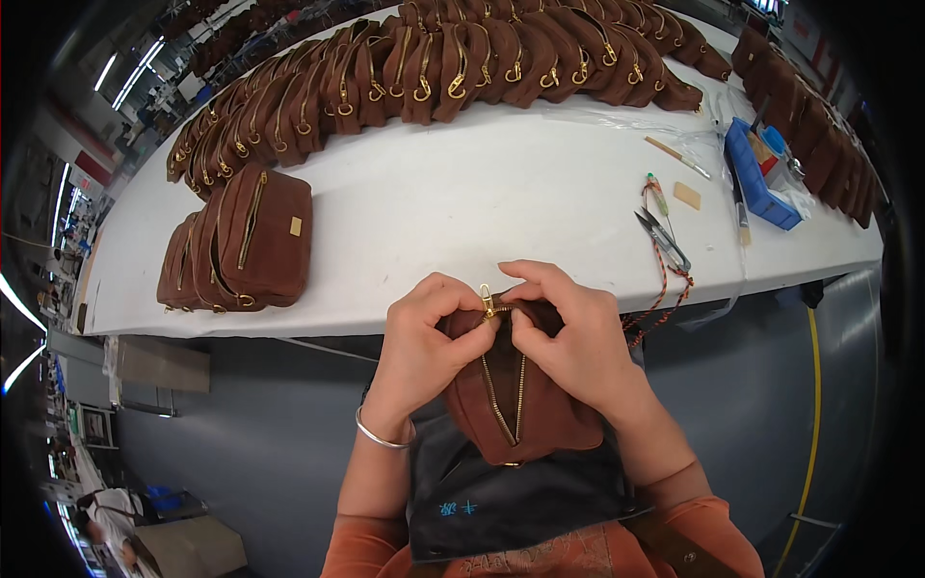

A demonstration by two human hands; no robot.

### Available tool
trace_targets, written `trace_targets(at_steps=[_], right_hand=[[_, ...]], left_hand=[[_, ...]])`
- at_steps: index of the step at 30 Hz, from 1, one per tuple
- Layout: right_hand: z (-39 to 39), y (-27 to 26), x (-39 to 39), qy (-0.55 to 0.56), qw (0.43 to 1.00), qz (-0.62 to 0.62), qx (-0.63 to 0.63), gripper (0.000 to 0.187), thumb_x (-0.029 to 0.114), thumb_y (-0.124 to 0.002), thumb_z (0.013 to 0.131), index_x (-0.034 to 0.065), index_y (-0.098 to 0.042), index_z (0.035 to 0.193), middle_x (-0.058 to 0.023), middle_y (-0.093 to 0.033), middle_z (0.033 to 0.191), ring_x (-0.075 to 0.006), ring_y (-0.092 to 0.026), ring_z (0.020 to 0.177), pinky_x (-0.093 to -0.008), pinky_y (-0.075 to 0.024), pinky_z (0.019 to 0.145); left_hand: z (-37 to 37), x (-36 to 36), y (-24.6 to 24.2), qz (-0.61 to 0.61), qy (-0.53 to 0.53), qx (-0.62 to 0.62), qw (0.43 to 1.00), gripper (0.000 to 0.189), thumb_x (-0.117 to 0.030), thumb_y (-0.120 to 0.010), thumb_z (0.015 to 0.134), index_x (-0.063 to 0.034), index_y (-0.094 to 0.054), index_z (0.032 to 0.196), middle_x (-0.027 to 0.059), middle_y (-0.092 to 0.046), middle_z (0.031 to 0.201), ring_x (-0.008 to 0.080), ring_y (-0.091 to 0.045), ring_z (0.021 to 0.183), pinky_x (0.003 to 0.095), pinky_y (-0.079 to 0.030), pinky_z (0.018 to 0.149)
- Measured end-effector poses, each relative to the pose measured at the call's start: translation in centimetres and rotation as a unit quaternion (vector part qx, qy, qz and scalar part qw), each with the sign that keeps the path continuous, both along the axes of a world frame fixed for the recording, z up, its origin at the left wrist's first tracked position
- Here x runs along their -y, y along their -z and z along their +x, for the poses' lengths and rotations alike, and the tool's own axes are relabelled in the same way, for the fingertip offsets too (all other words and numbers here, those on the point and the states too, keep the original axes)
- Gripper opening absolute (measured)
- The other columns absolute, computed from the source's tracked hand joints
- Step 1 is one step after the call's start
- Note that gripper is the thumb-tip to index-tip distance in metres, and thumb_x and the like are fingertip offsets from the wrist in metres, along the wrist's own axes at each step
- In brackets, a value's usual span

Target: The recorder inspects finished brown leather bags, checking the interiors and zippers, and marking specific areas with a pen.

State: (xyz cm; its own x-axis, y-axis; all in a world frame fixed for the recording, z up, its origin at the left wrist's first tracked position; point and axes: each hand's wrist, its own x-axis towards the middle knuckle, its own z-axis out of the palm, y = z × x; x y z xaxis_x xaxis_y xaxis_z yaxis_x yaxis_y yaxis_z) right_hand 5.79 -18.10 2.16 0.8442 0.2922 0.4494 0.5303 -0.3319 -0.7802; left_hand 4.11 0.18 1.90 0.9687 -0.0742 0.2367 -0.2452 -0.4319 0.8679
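Note:
A brown bag (pixel 549 415) with a gold-toothed zipper (pixel 493 394) rests in my lap on a dark apron, its zipper parted in a long V. At the bag's far end, my left hand (pixel 433 332) pinches the bag's edge beside the gold zipper slider (pixel 489 307), whose pull stands up. Opposite it, my right hand (pixel 567 325) grips the other side of the opening between thumb and fingers. Its index finger is raised off the bag. The inside of the bag is mostly hidden in shadow.
Brown bags (pixel 267 238) stand at the table's left, with long rows of bags (pixel 426 68) behind. Thread snips (pixel 663 242) on a cord, a pale block (pixel 687 195), a brush (pixel 677 157) and a blue bin (pixel 759 180) lie rightward. A person (pixel 112 520) is at lower left.

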Motion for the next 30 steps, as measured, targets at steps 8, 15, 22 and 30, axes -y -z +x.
trace_targets(at_steps=[8, 15, 22, 30], right_hand=[[2.3, -0.5, -0.5, -0.046, 0.997, -0.027, -0.055, 0.028, 0.006, -0.061, 0.080, 0.0004, -0.060, 0.107, -0.0178, -0.067, 0.074, -0.0343, -0.067, 0.064, -0.0381, -0.0527, 0.062], [3.4, -0.4, 0.2, -0.061, 0.991, -0.001, -0.123, 0.026, 0.006, -0.060, 0.079, -0.0007, -0.063, 0.103, -0.0188, -0.069, 0.076, -0.0307, -0.067, 0.066, -0.0357, -0.0519, 0.063], [3.9, -0.9, 1.0, -0.084, 0.972, 0.026, -0.218, 0.024, -0.001, -0.058, 0.081, -0.0040, -0.063, 0.104, -0.0063, -0.068, 0.080, -0.0079, -0.061, 0.074, -0.0229, -0.0492, 0.070], [4.8, -0.6, 1.9, -0.081, 0.967, 0.086, -0.225, 0.023, 0.001, -0.058, 0.078, -0.0045, -0.064, 0.099, -0.0060, -0.066, 0.073, -0.0088, -0.058, 0.068, -0.0243, -0.0480, 0.066]], left_hand=[[1.7, -1.8, 1.8, -0.179, 0.082, -0.171, 0.965, 0.011, -0.004, -0.073, 0.083, -0.0010, -0.063, 0.081, -0.0023, -0.061, 0.088, 0.0030, -0.050, 0.070, 0.0210, -0.041, 0.060], [0.8, -2.7, 3.6, -0.424, 0.086, -0.159, 0.887, 0.015, -0.017, -0.057, 0.099, -0.0048, -0.053, 0.108, 0.0040, -0.066, 0.099, 0.0066, -0.058, 0.083, 0.0210, -0.047, 0.074], [-0.4, -3.5, 6.0, -0.462, 0.118, -0.100, 0.873, 0.011, -0.018, -0.051, 0.099, -0.0075, -0.051, 0.096, 0.0067, -0.064, 0.108, 0.0111, -0.058, 0.092, 0.0251, -0.046, 0.077], [-1.1, -1.5, 5.0, -0.337, 0.077, -0.089, 0.934, 0.034, 0.003, -0.058, 0.089, 0.0018, -0.058, 0.123, 0.0074, -0.060, 0.119, 0.0131, -0.055, 0.112, 0.0283, -0.044, 0.093]])
